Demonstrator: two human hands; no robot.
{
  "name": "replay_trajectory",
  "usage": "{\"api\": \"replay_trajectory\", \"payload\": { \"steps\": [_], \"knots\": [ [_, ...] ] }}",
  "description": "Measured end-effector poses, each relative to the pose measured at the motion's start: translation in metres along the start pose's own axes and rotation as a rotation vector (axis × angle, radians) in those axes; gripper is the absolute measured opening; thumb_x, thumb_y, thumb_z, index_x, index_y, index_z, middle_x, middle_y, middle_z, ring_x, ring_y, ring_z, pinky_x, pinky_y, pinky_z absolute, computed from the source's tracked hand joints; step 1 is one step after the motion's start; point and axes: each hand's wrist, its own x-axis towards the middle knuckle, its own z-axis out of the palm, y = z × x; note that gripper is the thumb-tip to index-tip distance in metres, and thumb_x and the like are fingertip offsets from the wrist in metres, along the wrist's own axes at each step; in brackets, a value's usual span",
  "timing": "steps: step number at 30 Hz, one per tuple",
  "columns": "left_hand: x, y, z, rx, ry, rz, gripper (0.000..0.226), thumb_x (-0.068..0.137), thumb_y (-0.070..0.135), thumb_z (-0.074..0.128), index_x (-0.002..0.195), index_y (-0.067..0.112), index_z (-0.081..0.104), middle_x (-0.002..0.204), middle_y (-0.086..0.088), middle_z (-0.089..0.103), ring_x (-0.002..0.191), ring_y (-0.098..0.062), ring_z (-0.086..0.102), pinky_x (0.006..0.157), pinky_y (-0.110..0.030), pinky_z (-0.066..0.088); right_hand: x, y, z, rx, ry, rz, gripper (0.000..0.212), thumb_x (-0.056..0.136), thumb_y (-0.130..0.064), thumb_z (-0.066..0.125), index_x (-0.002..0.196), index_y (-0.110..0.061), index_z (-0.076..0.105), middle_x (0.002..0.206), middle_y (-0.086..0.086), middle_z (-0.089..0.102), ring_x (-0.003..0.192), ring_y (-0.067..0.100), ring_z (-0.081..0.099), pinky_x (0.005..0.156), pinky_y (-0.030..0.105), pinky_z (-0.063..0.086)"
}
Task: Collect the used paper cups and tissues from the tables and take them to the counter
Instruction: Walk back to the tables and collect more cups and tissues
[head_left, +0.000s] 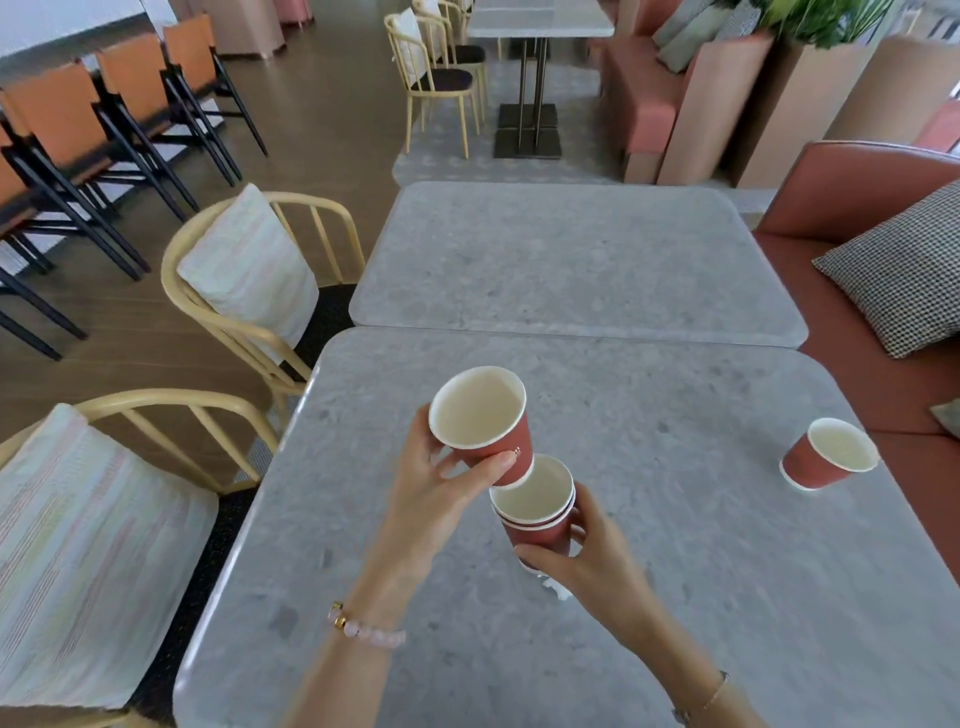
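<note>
Tabletop (701, 597) — speckled grey — chairs (249, 291) alongside

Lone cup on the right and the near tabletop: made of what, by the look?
Lone cup: probably paper, matte terracotta outside, cream inside, thin rolled rim. Near tabletop: grey speckled stone or stone-look composite, smooth, faint sheen at the rounded edge; can't tell which.

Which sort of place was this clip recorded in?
Probably a cafe or casual restaurant seating area: grey stone-look tables pushed together, pale wooden armchairs with striped cushions, a terracotta upholstered bench, and a red paper cup standing on the near table.
</note>
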Motion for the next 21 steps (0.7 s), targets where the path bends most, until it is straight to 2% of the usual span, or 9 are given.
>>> {"api": "replay_trajectory", "payload": {
  "steps": [3, 5, 9, 13, 18, 21],
  "knots": [
    [-0.01, 0.001, 0.016, 0.025, -0.064, 0.004, 0.06, 0.058, 0.018, 0.082, 0.109, 0.031, 0.053, 0.112, 0.003, 0.065, 0.103, -0.011, 0.062, 0.084, -0.027, 0.052, -0.006, 0.0, -0.004, 0.011, 0.008, -0.024, 0.062, 0.065, -0.017, 0.083, 0.111, -0.043, 0.05, 0.107, -0.018, 0.065, 0.094, -0.005, 0.06, 0.077, 0.008, 0.046],
    [-0.016, 0.0, 0.024, 0.074, -0.094, 0.021, 0.058, 0.057, 0.026, 0.081, 0.107, 0.037, 0.053, 0.113, 0.009, 0.063, 0.108, -0.011, 0.06, 0.09, -0.031, 0.049, -0.009, -0.001, -0.007, 0.017, 0.017, -0.029, 0.063, 0.066, -0.018, 0.083, 0.111, -0.045, 0.049, 0.107, -0.018, 0.065, 0.094, -0.006, 0.06, 0.076, 0.007, 0.046],
    [-0.024, -0.006, 0.033, 0.174, -0.16, 0.013, 0.058, 0.058, 0.034, 0.08, 0.109, 0.04, 0.052, 0.112, 0.018, 0.061, 0.109, -0.006, 0.057, 0.093, -0.03, 0.045, -0.014, -0.001, -0.014, 0.047, 0.04, -0.042, 0.061, 0.068, -0.018, 0.082, 0.115, -0.04, 0.051, 0.109, -0.014, 0.065, 0.098, -0.001, 0.061, 0.077, 0.012, 0.048],
    [-0.029, -0.014, 0.037, 0.234, -0.194, 0.01, 0.059, 0.058, 0.037, 0.081, 0.11, 0.041, 0.052, 0.114, 0.02, 0.06, 0.113, -0.004, 0.054, 0.097, -0.029, 0.042, -0.019, -0.001, -0.018, 0.093, 0.05, -0.061, 0.061, 0.067, -0.02, 0.083, 0.117, -0.038, 0.052, 0.108, -0.018, 0.065, 0.1, 0.003, 0.061, 0.068, 0.013, 0.051],
    [-0.034, -0.019, 0.039, 0.264, -0.208, -0.002, 0.066, 0.056, 0.042, 0.081, 0.113, 0.046, 0.049, 0.118, 0.024, 0.056, 0.118, 0.001, 0.048, 0.097, -0.028, 0.041, -0.024, -0.002, -0.022, 0.107, 0.076, -0.067, 0.062, 0.058, -0.043, 0.078, 0.115, -0.04, 0.053, 0.107, -0.022, 0.066, 0.102, 0.002, 0.061, 0.082, 0.017, 0.049],
    [-0.036, -0.021, 0.04, 0.278, -0.213, -0.011, 0.075, 0.055, 0.045, 0.08, 0.121, 0.04, 0.044, 0.121, 0.027, 0.051, 0.122, 0.005, 0.042, 0.101, -0.031, 0.039, -0.026, 0.001, -0.026, 0.115, 0.083, -0.069, 0.056, 0.064, -0.033, 0.081, 0.113, -0.038, 0.054, 0.106, -0.02, 0.067, 0.103, 0.002, 0.061, 0.086, 0.015, 0.046]
  ]
}}
